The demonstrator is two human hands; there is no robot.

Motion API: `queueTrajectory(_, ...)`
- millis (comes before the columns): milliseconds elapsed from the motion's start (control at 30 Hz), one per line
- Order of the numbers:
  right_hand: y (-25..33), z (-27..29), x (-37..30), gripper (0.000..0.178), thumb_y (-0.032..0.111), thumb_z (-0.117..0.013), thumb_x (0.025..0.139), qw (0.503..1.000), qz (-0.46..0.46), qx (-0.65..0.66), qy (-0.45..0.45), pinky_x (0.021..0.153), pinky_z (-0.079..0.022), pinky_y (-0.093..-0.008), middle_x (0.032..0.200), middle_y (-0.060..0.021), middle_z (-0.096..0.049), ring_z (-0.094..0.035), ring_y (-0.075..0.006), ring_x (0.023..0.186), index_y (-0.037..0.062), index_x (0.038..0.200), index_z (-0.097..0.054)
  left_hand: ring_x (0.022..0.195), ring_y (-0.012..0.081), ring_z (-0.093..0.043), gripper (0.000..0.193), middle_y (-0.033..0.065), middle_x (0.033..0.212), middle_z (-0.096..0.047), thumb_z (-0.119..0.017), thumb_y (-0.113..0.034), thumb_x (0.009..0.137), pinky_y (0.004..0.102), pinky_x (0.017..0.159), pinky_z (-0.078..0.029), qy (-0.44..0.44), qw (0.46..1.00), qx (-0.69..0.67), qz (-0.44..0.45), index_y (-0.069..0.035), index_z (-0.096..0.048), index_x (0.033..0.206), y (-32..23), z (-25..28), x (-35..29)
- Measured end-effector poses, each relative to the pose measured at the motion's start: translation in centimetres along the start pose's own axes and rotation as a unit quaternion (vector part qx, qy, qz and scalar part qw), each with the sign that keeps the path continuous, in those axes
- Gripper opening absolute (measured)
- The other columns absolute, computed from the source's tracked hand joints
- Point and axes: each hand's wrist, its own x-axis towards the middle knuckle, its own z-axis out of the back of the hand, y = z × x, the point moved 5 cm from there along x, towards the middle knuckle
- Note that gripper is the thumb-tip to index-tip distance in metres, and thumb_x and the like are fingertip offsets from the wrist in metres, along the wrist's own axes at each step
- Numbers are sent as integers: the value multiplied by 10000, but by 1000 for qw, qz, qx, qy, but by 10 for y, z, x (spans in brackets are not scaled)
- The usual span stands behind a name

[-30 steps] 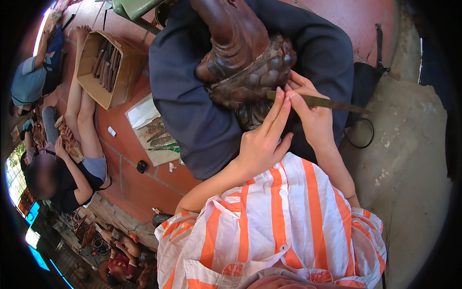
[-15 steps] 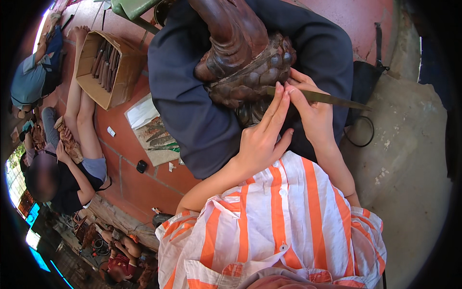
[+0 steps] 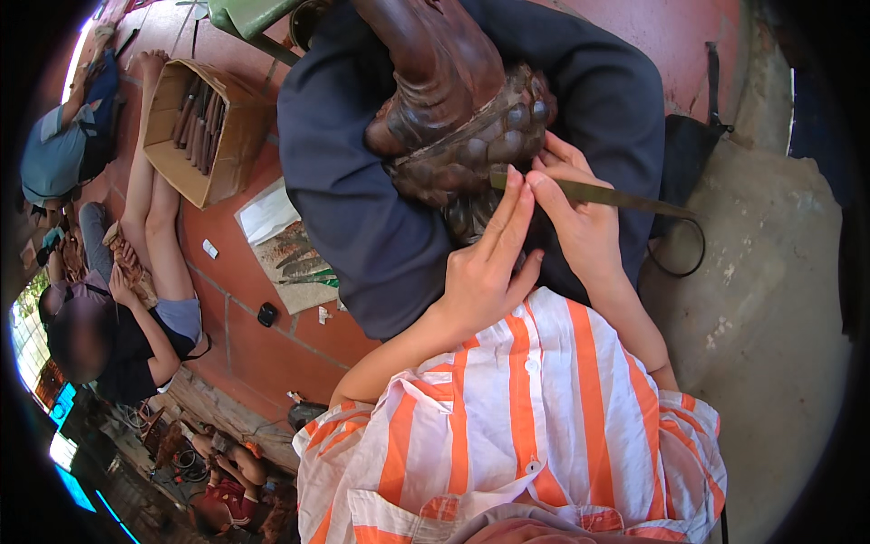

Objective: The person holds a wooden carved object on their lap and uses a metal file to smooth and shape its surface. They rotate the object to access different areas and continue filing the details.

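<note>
Red tiles (image 3: 249, 340) spread to my left. Between my dark trouser legs (image 3: 353, 199) sits a dark wooden carving (image 3: 435, 150), the end of a flat tapering tool (image 3: 630, 197) at its bumpy part. My right hand (image 3: 584, 218) clamps the tool between thumb and fingers; my left hand (image 3: 478, 272) rests two fingertips on it, thumb apart. Leftward stands a cardboard box (image 3: 227, 168).

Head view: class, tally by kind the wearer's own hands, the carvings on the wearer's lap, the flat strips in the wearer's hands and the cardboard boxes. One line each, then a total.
Hands: 2, the left hand and the right hand
Carvings on the lap: 1, a dark brown carving
Flat strips: 1, a thin flat strip
Cardboard boxes: 1, an open cardboard box
Total: 5
</note>
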Motion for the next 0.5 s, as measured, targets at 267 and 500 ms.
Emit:
queueTrajectory(267,-4,4,-2,156,58,-652,913,994,-72,79,-21,969,-475,-324,1317,-235,-558,-590,-237,1173,-75,979,-699,885,256,-722,870,251,1537,-338,-721,26,733,253,532,-538,18,1000,-11,1,7,-320,1505,-2,-3,0)
queueTrajectory(500,-12,11,-3,165,31,-626,919,992,-75,98,-24,1004,-469,-345,1322,-232,-555,-594,-271,1181,-92,1011,-689,822,224,-714,851,255,1527,-354,-721,16,732,246,558,-546,66,996,-23,48,24,-338,1491,0,-9,7)
